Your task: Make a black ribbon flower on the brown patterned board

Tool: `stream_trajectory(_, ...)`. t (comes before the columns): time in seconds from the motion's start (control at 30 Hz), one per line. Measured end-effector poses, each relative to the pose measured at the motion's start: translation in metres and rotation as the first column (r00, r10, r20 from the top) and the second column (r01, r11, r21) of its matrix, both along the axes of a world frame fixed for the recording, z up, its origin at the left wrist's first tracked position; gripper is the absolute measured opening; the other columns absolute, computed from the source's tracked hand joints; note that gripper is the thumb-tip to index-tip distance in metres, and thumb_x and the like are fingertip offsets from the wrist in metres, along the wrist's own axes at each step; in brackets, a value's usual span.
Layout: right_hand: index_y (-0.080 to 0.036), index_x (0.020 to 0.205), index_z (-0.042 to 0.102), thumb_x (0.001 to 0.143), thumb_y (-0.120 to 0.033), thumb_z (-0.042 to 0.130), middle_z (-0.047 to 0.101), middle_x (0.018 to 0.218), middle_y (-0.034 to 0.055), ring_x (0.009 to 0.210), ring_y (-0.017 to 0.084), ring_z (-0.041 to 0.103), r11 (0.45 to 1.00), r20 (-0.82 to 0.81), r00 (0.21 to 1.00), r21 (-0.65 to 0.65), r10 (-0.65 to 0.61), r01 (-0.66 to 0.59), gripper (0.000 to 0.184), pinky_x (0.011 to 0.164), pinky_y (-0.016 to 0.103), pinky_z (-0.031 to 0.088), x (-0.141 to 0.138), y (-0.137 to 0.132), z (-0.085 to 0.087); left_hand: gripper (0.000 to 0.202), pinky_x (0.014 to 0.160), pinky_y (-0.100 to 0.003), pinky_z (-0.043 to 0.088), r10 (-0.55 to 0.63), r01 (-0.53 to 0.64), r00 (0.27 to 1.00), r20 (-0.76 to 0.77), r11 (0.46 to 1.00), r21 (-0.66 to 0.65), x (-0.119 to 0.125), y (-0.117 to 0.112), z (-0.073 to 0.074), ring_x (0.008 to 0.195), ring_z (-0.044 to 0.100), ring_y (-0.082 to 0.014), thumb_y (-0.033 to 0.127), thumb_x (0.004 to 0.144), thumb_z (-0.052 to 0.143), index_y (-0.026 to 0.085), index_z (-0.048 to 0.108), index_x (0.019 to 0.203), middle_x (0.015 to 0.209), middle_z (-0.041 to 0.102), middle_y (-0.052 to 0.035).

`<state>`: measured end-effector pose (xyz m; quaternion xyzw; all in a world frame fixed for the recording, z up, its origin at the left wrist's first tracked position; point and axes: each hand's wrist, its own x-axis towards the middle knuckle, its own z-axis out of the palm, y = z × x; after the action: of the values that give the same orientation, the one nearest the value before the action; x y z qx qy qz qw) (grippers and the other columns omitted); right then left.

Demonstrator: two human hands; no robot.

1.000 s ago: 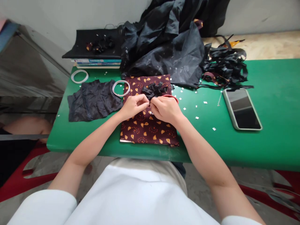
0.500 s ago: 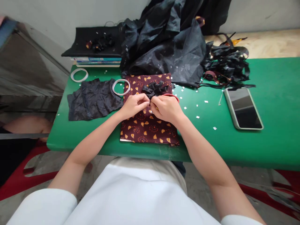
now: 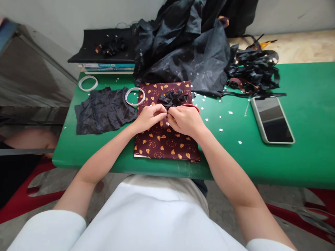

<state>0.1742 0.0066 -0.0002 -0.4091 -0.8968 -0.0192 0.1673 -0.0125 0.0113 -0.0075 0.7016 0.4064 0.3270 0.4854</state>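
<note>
My left hand (image 3: 151, 118) and my right hand (image 3: 184, 120) meet over a maroon cloth with gold leaf prints (image 3: 163, 141) on the green table (image 3: 309, 157). Both hands have their fingers pinched together at the lower edge of a black ribbon flower (image 3: 172, 98) that sits on the cloth. A red ring-shaped object (image 3: 192, 106) peeks out just behind my right hand. What lies between my fingertips is mostly hidden.
A crumpled black fabric piece (image 3: 102, 111) and two white tape rolls (image 3: 134, 97) (image 3: 88, 83) lie left. A black fabric heap (image 3: 188, 52), black ribbon strips (image 3: 252, 71), stacked books (image 3: 107, 66) and a phone (image 3: 272, 119) sit behind and right. Small white paper bits (image 3: 220, 130) are scattered.
My hands have stayed pinched at the ribbon flower, with only slight finger shifts. The view has tilted very slightly.
</note>
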Motion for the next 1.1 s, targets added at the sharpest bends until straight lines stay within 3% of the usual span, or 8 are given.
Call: stream_trajectory(1.1, -0.013, 0.083, 0.065, 0.094, -0.027, 0.034, 0.069, 0.072, 0.0116, 0.060, 0.019, 0.054, 0.992, 0.130, 0.990, -0.109, -0.055, 0.070, 0.036, 0.056, 0.032, 0.020, -0.0030, -0.0027, 0.0055, 0.008, 0.062, -0.023, 0.047, -0.030, 0.036, 0.992, -0.121, 0.998, 0.048, 0.0019, -0.0013, -0.0003, 0.061, 0.062, -0.0107, 0.019, 0.087, 0.051, 0.018, 0.053, 0.080, 0.068, 0.066, 0.0023)
